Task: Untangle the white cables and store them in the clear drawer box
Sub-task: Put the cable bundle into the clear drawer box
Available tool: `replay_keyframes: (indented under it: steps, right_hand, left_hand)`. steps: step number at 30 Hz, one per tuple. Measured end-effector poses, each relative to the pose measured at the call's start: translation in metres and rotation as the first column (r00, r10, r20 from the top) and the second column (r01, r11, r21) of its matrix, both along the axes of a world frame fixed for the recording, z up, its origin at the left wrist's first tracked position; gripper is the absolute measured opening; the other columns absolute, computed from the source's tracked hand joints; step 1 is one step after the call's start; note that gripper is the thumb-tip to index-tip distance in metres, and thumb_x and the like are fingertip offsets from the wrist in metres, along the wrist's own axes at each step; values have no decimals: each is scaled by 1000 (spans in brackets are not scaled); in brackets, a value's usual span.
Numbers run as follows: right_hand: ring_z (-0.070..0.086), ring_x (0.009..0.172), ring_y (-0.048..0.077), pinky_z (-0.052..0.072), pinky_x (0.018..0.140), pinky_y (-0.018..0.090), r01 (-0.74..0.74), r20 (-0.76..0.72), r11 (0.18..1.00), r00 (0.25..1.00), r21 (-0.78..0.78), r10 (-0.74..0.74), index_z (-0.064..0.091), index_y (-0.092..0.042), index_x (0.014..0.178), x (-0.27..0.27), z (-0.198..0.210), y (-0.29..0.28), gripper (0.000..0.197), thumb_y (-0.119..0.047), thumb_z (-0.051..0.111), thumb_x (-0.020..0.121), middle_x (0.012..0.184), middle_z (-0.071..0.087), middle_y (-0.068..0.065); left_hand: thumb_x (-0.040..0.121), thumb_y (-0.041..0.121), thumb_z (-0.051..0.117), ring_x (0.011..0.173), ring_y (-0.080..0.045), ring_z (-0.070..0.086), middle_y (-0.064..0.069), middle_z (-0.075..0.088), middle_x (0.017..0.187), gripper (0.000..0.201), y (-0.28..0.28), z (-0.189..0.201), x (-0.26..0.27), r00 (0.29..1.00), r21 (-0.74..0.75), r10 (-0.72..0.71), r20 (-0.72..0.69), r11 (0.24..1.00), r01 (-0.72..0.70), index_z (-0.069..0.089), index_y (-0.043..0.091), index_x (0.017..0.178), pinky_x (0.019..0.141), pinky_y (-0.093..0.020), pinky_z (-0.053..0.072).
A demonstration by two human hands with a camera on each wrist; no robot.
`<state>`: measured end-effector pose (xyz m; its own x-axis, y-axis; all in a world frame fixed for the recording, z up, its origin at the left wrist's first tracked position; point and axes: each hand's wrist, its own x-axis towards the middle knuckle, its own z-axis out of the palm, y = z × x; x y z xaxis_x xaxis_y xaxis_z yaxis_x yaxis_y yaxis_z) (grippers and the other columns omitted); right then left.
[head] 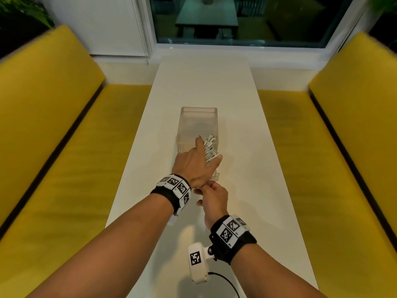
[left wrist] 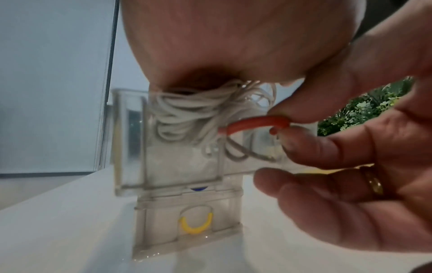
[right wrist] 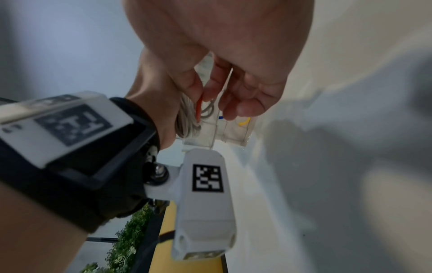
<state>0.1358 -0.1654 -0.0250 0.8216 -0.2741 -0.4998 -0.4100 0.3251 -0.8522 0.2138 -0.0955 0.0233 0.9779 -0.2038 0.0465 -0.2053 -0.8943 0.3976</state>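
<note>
The clear drawer box (head: 198, 117) stands on the white table (head: 193, 82), its drawer pulled toward me. The bundle of white cables (head: 211, 140) lies in the drawer. My left hand (head: 208, 149) reaches in from above, index finger and thumb around the bundle. In the left wrist view the cables (left wrist: 187, 110) hang in loops below my palm (left wrist: 233, 46). My right hand (head: 202, 189) is at the drawer's front, under my left wrist. Its thumb and forefinger (left wrist: 282, 123) pinch a red band (left wrist: 254, 122) that runs into the bundle. The right wrist view shows the same pinch (right wrist: 205, 92).
A yellow band (left wrist: 195, 224) and a small blue piece (left wrist: 198, 188) lie in the drawer's front section. Yellow benches (head: 64, 147) flank the narrow table on both sides. A window (head: 236, 22) closes the far end. A black lead (head: 225, 280) trails from the right wrist camera.
</note>
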Motion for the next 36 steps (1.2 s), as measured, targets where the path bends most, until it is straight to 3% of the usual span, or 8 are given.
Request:
replay_keyframes:
  steps: [5,11,16,20,26,30,32,36]
  right_hand:
    - [63,77,18,45,56,29,-17,21,1000,1000,6,17,75,-9,78,-1,1,-4,15,-6,64,88,83,73,10]
    - [72,78,22,44,54,30,50,13,989,999,141,-53,75,1,93,0,4,-9,31,-28,65,93,93,77,14]
    - [75,78,27,45,54,30,85,4,985,996,151,-87,67,9,103,4,7,-13,45,-35,64,96,94,78,18]
    - [75,75,24,46,54,31,102,24,983,994,154,-107,62,-2,97,2,10,-15,32,-34,66,96,90,78,16]
    - [74,73,26,45,53,31,132,39,978,989,160,-140,48,-11,108,4,10,-17,31,-30,68,95,85,76,15]
    - [74,72,24,46,55,32,129,46,979,989,157,-138,48,-12,115,3,9,-15,32,-28,68,95,87,76,16]
    - [75,72,24,46,55,32,126,55,981,989,148,-135,49,-12,114,4,9,-16,31,-28,68,95,87,76,15]
    - [76,74,26,46,56,33,133,69,983,987,130,-143,48,-11,114,6,9,-18,32,-28,68,95,87,77,17]
  left_hand:
    - [102,61,19,70,-26,56,-7,71,97,59,2,-2,4,1000,81,-2,4,997,2,39,13,131,65,-36,39]
    - [104,51,30,97,-33,64,-12,71,107,48,1,-6,9,998,251,56,34,966,-63,55,12,118,89,-44,40]
    - [101,61,30,79,-34,63,-8,70,94,54,4,-1,0,998,100,42,37,994,-46,43,12,120,78,-42,44]
    - [101,61,26,66,-30,57,-3,64,79,53,3,2,-3,996,39,54,64,998,-56,40,13,121,72,-39,43]
    - [106,37,33,83,-30,64,-5,64,104,37,5,-9,1,989,-18,72,129,997,-71,62,17,120,66,-33,39]
    - [106,34,37,93,-32,66,-6,64,116,42,8,-5,-2,994,-38,54,94,998,-51,42,21,146,72,-38,48]
    - [106,36,35,91,-34,67,-7,67,117,44,10,-4,-5,996,-97,47,82,995,-39,32,26,149,77,-43,52]
    - [101,56,12,96,-32,67,-4,66,119,57,17,-9,-11,984,3,-92,154,996,93,36,32,147,73,-41,53]
